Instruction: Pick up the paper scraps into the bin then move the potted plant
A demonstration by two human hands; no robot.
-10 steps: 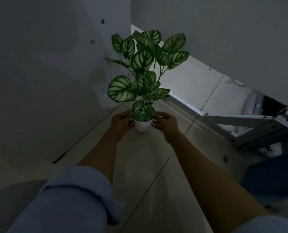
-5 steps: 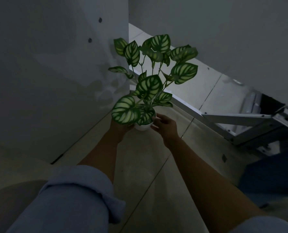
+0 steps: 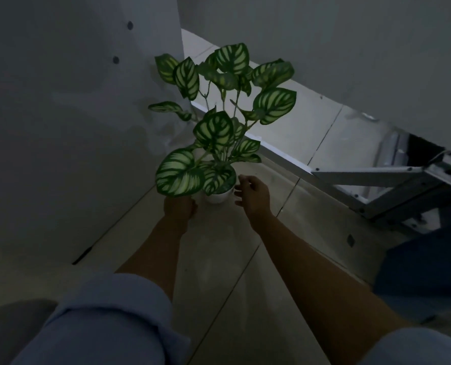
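walls: plain grey wall panels are being seen left and behind | floor: pale beige floor tiles are being crossed by thin joints | furniture: grey bolted metal frame is being shown at right | light: dim

Landmark: potted plant, a small white pot with green, pale-striped leaves, standing on the tiled floor.
Left hand: just left of the pot, partly under the lowest big leaf, fingers curled; contact with the pot cannot be told.
Right hand: just right of the pot, fingers spread and apart from it.
Sleeves: pale blue sleeve rolled above each forearm, nearer the camera than the plant.
Wall: grey, left of and behind the plant.
Metal frame: right of the plant, well apart.
Light: dim.
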